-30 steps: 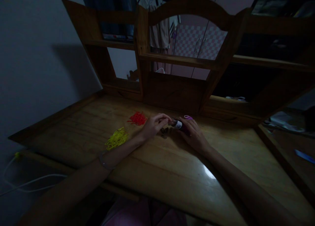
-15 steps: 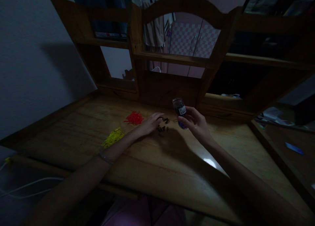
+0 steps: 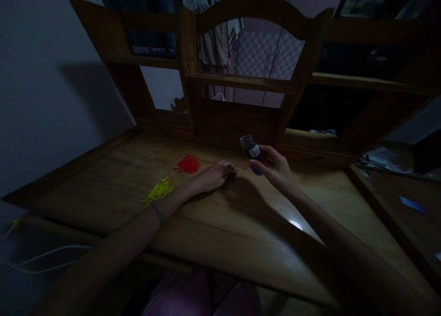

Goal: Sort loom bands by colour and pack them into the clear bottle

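My right hand point(image 3: 275, 168) grips a small clear jar point(image 3: 251, 151) with a white printed label, holding it tilted above the table, its mouth toward the far left. Dark contents show inside, bluish near the bottom. On the tabletop, my left hand point(image 3: 220, 174) has its fingers curled down and closed around small dark rubber bands point(image 3: 233, 176), which it mostly hides. Left of that hand lies a pile of red rubber bands point(image 3: 188, 164). A pile of yellow rubber bands point(image 3: 158, 190) sits nearer me, beside my left forearm.
The wooden desk point(image 3: 220, 233) is backed by a shelf unit point(image 3: 241, 82) with drawers along its base. A wall point(image 3: 41, 95) borders the left side. At the right, a lower surface carries a blue flat object point(image 3: 412, 205). White cables point(image 3: 51, 251) hang at the lower left.
My left hand has moved slightly right and its fingers have closed over the scattered dark bands, now mostly covered. The jar in my right hand is tilted a little more to the left.
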The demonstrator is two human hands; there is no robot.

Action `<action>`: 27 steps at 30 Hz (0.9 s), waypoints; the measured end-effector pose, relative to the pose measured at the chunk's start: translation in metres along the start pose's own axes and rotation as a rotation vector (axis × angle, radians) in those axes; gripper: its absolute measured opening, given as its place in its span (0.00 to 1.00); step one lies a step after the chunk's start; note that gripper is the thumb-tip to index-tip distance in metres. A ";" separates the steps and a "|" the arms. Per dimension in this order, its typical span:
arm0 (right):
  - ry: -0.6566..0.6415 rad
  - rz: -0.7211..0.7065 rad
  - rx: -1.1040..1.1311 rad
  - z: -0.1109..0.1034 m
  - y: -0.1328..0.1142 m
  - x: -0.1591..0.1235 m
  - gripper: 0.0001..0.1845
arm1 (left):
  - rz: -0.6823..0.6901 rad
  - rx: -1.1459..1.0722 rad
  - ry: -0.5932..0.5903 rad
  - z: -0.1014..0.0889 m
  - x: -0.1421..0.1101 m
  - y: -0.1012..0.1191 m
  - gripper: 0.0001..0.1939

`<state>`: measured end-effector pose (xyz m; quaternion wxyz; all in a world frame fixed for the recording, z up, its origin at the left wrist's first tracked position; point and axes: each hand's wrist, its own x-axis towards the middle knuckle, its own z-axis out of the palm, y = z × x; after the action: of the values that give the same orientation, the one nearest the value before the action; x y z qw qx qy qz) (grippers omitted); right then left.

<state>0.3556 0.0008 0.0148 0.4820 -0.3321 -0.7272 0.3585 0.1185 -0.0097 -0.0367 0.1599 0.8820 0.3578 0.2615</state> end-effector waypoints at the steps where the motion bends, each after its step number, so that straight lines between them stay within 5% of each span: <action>1: 0.003 -0.004 -0.006 0.000 -0.001 0.000 0.21 | -0.007 -0.003 -0.012 -0.003 -0.002 0.001 0.20; 8: 0.080 -0.010 -0.065 -0.006 -0.003 0.002 0.23 | -0.080 -0.011 -0.087 -0.026 -0.012 -0.004 0.17; 14: 0.140 -0.011 -0.095 -0.009 -0.002 0.004 0.21 | -0.126 -0.095 -0.175 -0.030 -0.017 -0.011 0.32; 27: 0.141 0.010 -0.099 -0.005 0.002 0.003 0.23 | -0.059 -0.168 -0.118 -0.010 -0.015 0.012 0.16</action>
<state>0.3596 0.0051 0.0163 0.5131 -0.3837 -0.7066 0.3002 0.1101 -0.0275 -0.0276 0.2617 0.8685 0.3506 0.2331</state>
